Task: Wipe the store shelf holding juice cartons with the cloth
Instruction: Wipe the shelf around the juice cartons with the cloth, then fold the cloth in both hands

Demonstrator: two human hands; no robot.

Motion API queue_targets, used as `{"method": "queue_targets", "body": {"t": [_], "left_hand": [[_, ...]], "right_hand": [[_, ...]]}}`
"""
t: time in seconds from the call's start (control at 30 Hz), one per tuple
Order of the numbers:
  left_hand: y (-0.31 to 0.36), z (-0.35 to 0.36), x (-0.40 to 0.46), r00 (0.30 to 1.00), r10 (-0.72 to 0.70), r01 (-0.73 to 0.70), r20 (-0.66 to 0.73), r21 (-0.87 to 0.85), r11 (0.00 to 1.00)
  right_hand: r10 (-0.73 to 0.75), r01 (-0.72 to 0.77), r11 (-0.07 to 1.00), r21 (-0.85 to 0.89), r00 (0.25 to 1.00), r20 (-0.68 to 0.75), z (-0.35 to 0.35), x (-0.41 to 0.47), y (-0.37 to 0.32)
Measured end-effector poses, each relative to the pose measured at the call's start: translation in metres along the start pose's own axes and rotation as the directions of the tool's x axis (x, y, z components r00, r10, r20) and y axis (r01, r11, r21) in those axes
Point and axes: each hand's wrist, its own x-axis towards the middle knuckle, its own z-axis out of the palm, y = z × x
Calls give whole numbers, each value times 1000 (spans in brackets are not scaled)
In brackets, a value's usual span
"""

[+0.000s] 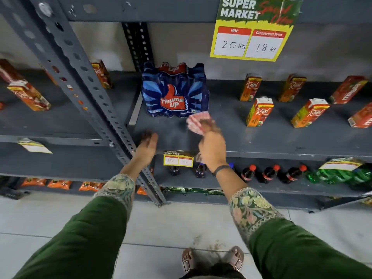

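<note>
A dark grey metal shelf point(261, 137) holds several orange-red juice cartons point(259, 112) on its right half and a blue Thums Up bottle pack point(174, 91) at its left end. My right hand point(211, 143) grips a pink-and-white cloth point(198, 122), blurred, on the shelf surface just in front of the blue pack. My left hand point(148, 146) rests at the shelf's front edge to the left, fingers apart, holding nothing.
A slotted upright post point(90, 93) runs diagonally left of my left hand. Cola bottles point(269, 174) and green bottles point(338, 175) stand on the shelf below. A price sign point(251, 31) hangs above. More cartons point(28, 91) sit on the left bay.
</note>
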Motion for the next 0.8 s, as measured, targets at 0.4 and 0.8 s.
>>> {"method": "queue_targets", "body": {"t": [0.4, 0.8], "left_hand": [[-13, 13, 8, 986, 102, -161, 133, 585, 795], [62, 86, -89, 943, 218, -301, -250, -370, 879]], "right_hand": [[-13, 31, 996, -85, 981, 195, -44, 2, 29], [181, -420, 22, 907, 894, 410, -58, -66, 37]]}}
